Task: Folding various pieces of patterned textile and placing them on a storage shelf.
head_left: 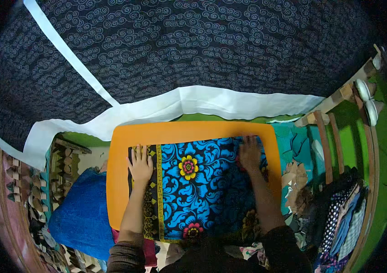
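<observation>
A folded batik cloth (193,186), black with bright blue leaf scrolls and yellow and red flowers, lies flat on an orange tabletop (189,130). Along its left side runs a dark band with gold patterning. My left hand (140,164) rests on that band near the far left corner, fingers spread and pointing away from me. Near the far right corner, my right hand (250,154) lies on the cloth, slightly blurred, its fingers stretched out. Neither hand grips anything. My right forearm covers part of the cloth's right side.
Beyond the table hangs a large black swirl-patterned fabric (202,45) with a white border (207,102). A blue cloth heap (82,214) sits left of the table. At right are a wooden rack (328,145), hanging clothes (343,218) and pale shoes (367,102).
</observation>
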The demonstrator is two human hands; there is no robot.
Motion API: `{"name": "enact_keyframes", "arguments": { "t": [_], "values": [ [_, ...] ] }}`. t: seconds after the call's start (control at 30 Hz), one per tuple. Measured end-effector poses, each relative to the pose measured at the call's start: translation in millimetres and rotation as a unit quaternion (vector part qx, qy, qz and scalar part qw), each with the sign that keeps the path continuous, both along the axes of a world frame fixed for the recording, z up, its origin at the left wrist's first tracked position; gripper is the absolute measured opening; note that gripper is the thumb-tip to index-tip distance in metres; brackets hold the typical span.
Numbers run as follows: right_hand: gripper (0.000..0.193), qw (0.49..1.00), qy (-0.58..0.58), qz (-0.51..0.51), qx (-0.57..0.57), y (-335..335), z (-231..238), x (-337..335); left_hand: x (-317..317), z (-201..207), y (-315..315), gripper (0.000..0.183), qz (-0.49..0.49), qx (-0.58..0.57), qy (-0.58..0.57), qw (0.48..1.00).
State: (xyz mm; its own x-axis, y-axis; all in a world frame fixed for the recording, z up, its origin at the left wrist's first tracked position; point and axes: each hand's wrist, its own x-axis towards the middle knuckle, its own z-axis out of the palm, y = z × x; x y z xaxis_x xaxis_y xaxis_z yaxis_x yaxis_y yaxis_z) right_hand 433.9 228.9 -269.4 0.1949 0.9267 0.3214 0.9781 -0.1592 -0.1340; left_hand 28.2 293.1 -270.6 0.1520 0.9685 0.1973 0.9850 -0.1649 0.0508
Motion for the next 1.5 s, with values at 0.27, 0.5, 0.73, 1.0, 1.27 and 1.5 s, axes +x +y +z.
{"name": "enact_keyframes", "arguments": {
  "t": [0.27, 0.5, 0.73, 1.0, 1.27, 1.5],
  "values": [
    [0.066, 0.971, 0.062, 0.19, -0.134, 16, 13, 52, 19, 56, 32, 0.081, -0.163, -0.157, -0.026, 0.974],
    [0.04, 0.913, -0.03, 0.192, -0.36, 49, 14, 69, 26, 46, 50, 0.038, -0.17, -0.186, 0.147, 0.956],
    [0.024, 0.986, -0.027, 0.162, 0.007, 88, 89, 66, 40, 108, 87, 0.017, -0.15, 0.154, 0.163, 0.963],
    [0.031, 0.979, -0.047, 0.196, 0.012, 18, 162, 85, 49, 164, 19, 0.018, -0.116, 0.069, 0.16, 0.978],
    [0.035, 0.973, -0.069, 0.212, 0.056, -148, 109, 45, -16, 94, -162, 0.041, -0.238, 0.057, 0.061, 0.968],
    [0.05, 0.985, -0.063, 0.159, -0.02, -214, 52, 27, -17, 44, -221, 0.044, -0.18, -0.045, 0.058, 0.981]
  ]
}}
